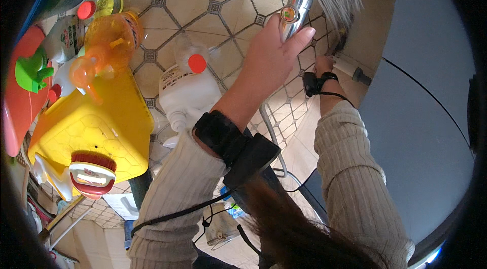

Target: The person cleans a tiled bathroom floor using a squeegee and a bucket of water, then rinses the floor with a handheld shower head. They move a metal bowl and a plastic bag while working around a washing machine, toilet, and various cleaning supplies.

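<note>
My left hand [272, 50] grips the chrome handle of a shower head [302, 2], its fingers curled round below a round button. Streams of water [338, 4] fall from the head toward the base of the wall. Lower and to the right, my right hand [324, 64] reaches down near the tiled floor [232, 14]. A dark, slim thing [339, 42] shows just beyond its fingers; what it is, and whether the hand grips it, I cannot tell. Both wrists wear black straps with small black devices, and the ribbed sleeves are pushed up.
A white pump bottle [190, 92] and a clear bottle with a red cap [197, 62] stand left of my left forearm. A yellow plastic stool [95, 128] bears an orange spray bottle [110, 44] and a red-bristled brush [93, 174]. A large grey panel [422, 116] rises at right.
</note>
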Action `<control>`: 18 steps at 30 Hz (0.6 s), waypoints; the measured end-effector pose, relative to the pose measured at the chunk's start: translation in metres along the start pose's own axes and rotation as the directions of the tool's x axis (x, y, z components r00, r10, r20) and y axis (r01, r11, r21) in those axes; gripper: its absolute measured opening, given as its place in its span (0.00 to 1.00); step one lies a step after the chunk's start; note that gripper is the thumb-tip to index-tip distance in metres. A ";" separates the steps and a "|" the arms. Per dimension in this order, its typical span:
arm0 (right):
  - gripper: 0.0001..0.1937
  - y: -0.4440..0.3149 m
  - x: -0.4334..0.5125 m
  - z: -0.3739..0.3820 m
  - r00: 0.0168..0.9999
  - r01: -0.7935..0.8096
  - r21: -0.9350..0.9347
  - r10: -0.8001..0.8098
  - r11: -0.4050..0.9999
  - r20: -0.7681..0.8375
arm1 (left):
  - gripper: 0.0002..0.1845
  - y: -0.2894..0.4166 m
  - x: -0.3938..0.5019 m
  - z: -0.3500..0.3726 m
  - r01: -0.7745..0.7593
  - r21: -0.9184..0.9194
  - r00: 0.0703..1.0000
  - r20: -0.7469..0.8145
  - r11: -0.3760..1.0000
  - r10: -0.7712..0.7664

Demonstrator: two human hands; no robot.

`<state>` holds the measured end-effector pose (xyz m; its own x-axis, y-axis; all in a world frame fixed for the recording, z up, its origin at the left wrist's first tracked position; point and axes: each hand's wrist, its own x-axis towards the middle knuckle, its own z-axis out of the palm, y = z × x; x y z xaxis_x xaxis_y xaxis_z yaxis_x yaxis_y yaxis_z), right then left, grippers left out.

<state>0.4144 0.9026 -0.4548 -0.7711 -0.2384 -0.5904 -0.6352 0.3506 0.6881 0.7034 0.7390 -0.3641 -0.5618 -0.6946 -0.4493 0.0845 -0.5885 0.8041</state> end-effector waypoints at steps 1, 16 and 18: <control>0.13 0.000 -0.006 -0.008 0.994 0.112 -0.144 -0.112 0.983 0.013 | 0.24 -0.002 -0.001 -0.002 0.004 0.013 1.000 -0.011 1.000 -0.004; 0.15 0.000 -0.003 0.017 1.000 -0.019 -0.059 0.018 0.998 -0.009 | 0.25 -0.013 -0.003 -0.008 0.099 0.054 0.995 -0.004 0.994 -0.099; 0.15 0.008 0.000 0.018 0.962 0.270 -0.374 -0.233 0.887 0.144 | 0.25 -0.015 -0.004 -0.008 0.048 0.072 0.999 -0.013 0.996 -0.047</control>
<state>0.4099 0.9217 -0.4571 -0.5878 -0.1807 -0.7886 -0.7881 -0.0922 0.6086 0.7107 0.7473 -0.3779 -0.5545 -0.6714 -0.4916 -0.0017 -0.5898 0.8075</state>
